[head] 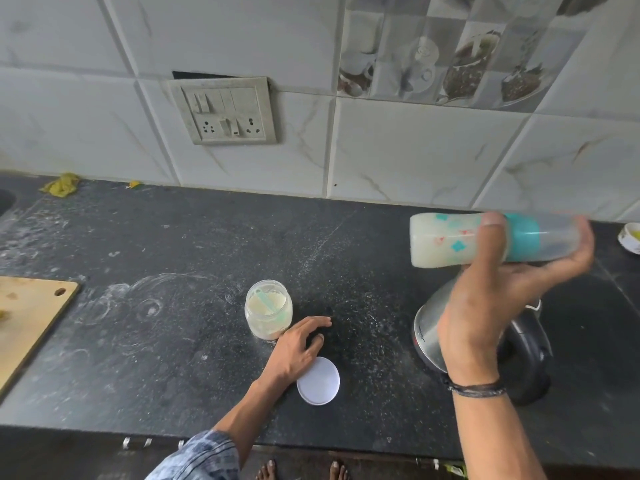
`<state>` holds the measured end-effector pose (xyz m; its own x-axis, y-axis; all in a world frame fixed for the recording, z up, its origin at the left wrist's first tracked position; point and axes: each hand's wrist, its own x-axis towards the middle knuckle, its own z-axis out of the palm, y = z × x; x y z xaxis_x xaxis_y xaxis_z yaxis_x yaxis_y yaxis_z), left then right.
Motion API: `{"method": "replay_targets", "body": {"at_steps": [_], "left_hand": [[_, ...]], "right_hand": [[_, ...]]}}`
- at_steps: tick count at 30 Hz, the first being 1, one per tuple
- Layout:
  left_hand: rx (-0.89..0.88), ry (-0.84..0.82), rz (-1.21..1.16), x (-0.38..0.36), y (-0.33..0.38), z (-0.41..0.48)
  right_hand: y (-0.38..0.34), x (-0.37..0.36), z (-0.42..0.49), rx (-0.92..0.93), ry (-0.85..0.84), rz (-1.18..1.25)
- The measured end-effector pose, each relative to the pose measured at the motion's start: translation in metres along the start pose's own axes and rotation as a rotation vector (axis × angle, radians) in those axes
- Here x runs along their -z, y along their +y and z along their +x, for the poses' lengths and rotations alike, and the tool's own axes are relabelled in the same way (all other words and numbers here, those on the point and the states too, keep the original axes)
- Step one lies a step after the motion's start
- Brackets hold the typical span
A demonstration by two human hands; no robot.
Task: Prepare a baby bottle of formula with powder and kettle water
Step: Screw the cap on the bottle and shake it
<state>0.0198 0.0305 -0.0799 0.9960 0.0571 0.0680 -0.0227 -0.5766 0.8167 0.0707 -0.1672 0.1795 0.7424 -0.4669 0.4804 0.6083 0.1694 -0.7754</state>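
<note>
Holding baby bottle (450,240) sideways in right grip (498,296), up off the table (173,375), well right of and beyond the powder jar (268,308). Thumb wrapped over bottle body next to teal collar, fingers curled round behind the capped end. Wrist bent back, forearm angled up from lower right, dark band at wrist. Bottle base pointing toward jar side, milky liquid inside, edges blurred. Kettle (427,336) on table right of jar, directly under that forearm. Resting left grip (298,344) palm-down on table just right of jar, fingers spread and straight, holding nothing; touching jar or not, cannot tell. Jar open, scoop (273,303) inside. White lid (318,381) flat on table nearer than jar, at left wrist.
</note>
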Motion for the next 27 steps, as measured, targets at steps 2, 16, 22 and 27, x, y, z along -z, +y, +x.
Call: {"method": "replay_targets", "body": {"at_steps": [2,16,22,27], "left_hand": [[-0.003,-0.001,-0.002,0.001,-0.001,0.000],[-0.004,-0.004,0.005,0.001,0.000,0.000],[-0.004,-0.003,0.005,0.001,-0.002,0.000],[0.003,0.002,0.002,-0.001,-0.001,0.000]], "right_hand": [[0.003,-0.005,-0.002,-0.093,-0.148,-0.055],[0.005,0.004,0.002,-0.038,-0.089,-0.062],[0.012,0.004,0.003,-0.097,-0.302,-0.227],[0.003,0.007,0.005,0.011,-0.082,-0.122]]}}
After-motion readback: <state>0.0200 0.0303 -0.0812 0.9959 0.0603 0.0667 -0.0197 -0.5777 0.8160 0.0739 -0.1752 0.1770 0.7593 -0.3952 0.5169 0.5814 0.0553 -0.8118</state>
